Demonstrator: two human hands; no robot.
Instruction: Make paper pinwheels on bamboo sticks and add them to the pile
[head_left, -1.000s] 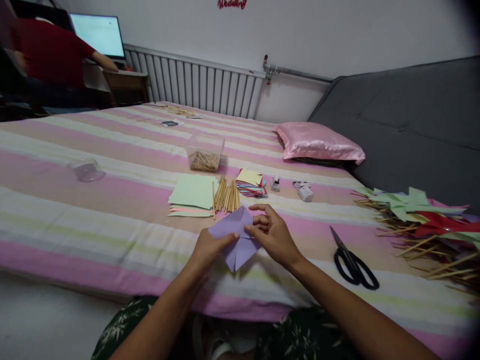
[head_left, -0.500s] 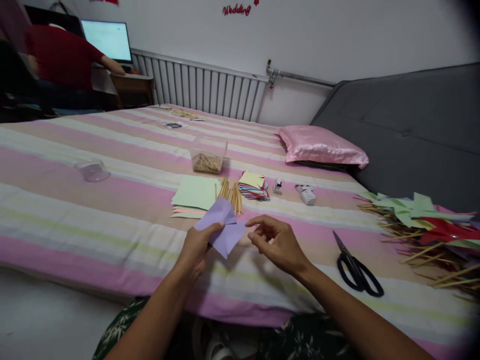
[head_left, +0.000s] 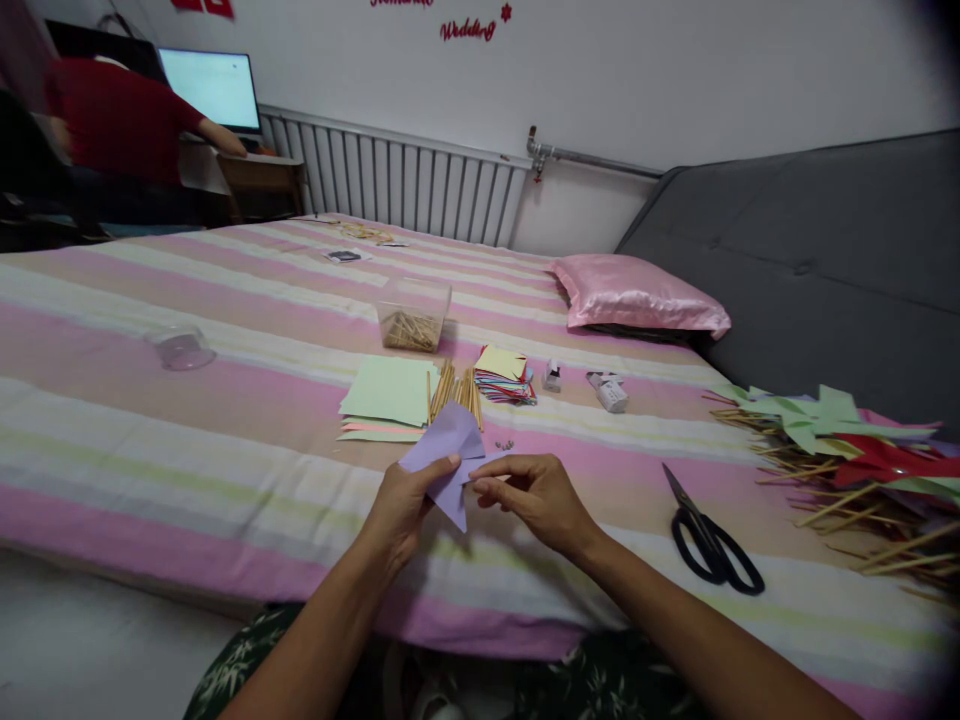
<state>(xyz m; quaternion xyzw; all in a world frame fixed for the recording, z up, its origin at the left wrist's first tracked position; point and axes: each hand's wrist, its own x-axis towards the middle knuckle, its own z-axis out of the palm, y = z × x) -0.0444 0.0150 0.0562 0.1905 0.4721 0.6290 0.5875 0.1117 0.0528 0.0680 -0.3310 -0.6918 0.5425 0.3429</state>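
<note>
A folded lilac paper piece (head_left: 448, 455) is held up just above the striped bed cover (head_left: 225, 420). My left hand (head_left: 405, 505) grips its lower left side with thumb on top. From the right, my right hand (head_left: 536, 495) pinches the paper's right flap between fingertips. Just beyond the paper lie a bundle of wooden sticks (head_left: 456, 390), pale green paper sheets (head_left: 386, 392) and a stack of coloured paper squares (head_left: 502, 375). A few tiny dark pins (head_left: 507, 444) rest on the cover near the paper.
Black scissors (head_left: 709, 540) lie to the right. Finished paper pinwheels on sticks (head_left: 840, 440) are piled at far right. A clear tub of sticks (head_left: 411, 315), a clear lid (head_left: 180, 348), a pink pillow (head_left: 637, 292) and small white boxes (head_left: 609, 388) are farther back. A person in red (head_left: 112, 120) sits at a monitor.
My right hand let go of the paper, then closed back in on its right flap. The left hand kept hold and lifted the paper slightly left and up.
</note>
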